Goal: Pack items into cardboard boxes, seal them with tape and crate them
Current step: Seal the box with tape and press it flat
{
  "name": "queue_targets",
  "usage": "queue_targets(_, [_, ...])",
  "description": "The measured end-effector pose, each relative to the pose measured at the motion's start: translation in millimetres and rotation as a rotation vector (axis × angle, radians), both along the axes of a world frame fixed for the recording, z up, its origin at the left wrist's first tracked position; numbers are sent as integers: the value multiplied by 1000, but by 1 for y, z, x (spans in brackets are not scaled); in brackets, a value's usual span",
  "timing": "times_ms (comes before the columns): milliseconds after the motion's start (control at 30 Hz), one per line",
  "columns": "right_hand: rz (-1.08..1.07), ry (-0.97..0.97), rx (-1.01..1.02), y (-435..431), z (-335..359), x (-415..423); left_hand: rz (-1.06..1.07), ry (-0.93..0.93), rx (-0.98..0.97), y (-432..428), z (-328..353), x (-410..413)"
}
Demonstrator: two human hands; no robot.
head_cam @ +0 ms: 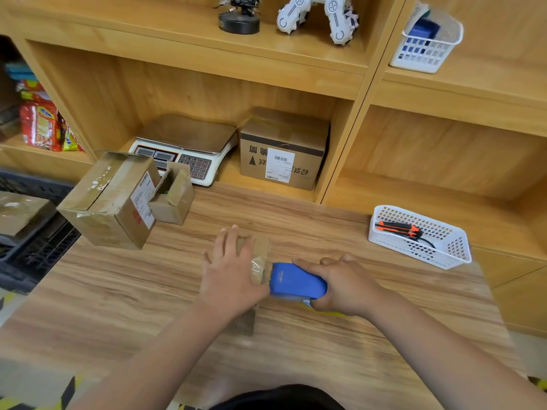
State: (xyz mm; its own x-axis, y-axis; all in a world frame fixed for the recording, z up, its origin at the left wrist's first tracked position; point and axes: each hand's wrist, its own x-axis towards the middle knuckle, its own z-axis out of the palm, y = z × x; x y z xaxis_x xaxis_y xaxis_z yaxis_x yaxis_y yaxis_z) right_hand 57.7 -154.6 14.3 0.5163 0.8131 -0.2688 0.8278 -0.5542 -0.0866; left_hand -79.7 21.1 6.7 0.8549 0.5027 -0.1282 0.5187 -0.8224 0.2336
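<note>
Head view, two hands close together, left hand (231, 267) flat, fingers spread, pressing one small cardboard box (260, 247), right hand (346, 287) gripping one blue tape dispenser (296, 281) touching that box, beyond the left hand two worn boxes (109, 199), beyond the right one white basket (393, 242).

A weighing scale (183, 152) sits in the centre shelf. Snack packets (41, 125) crowd the left edge. At right, a white basket (399, 247) holds an orange utility knife (398, 229).
</note>
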Motion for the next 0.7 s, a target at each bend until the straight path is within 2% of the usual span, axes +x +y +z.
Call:
queue_targets(300, [-16, 13, 159, -5, 29, 4, 255, -219, -325, 30, 4, -10])
queue_targets(500, [-16, 12, 131, -8, 56, 0, 324, -421, -938, 35, -17, -14])
queue_targets(700, [11, 27, -16, -2, 30, -10, 314, -373, -1247, 28, -57, -27])
